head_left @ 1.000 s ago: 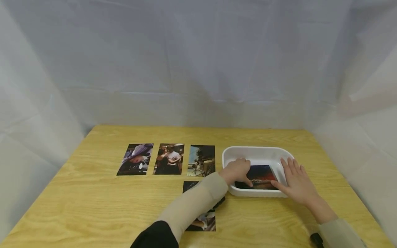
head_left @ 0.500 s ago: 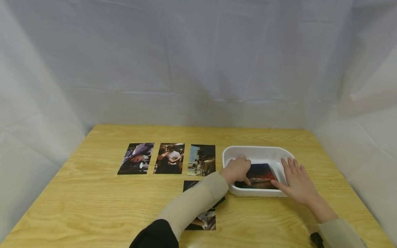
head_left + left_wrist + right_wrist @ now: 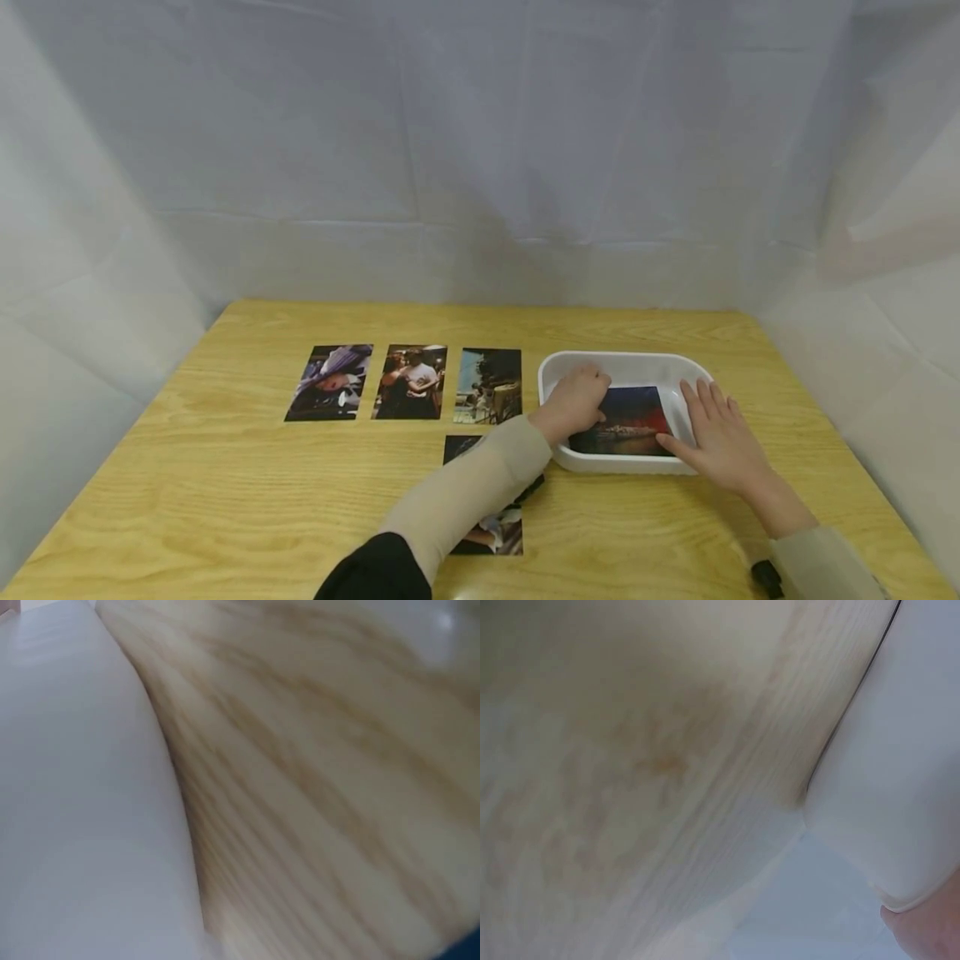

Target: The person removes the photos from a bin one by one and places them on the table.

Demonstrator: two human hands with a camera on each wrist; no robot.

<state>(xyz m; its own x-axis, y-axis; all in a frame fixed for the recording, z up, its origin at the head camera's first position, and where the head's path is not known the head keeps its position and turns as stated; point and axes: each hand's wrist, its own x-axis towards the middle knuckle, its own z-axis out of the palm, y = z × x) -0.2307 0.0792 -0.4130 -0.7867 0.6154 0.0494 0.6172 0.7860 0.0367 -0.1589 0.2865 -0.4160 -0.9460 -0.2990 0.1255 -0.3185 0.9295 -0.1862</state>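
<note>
**Photos on the table, one print in the tray**

Far left to right along the table point(image 3: 225, 500): a row of three photos point(image 3: 410, 382), flat and apart. Below the third lies another photo point(image 3: 491, 531), mostly under the left sleeve point(image 3: 465, 492).

Left hand point(image 3: 576, 403) reaches into the white tray point(image 3: 551, 375), fingers curled onto the left edge of the dark print point(image 3: 628, 421) lying inside (pinching or only pressing, cannot tell). Right hand point(image 3: 716, 437) lies flat and relaxed on the tray's right rim, grasping nothing.

Risks, as judged: the print may bend or crease against the tray wall if lifted by one edge; the sleeve could drag the photo beneath it.
</note>
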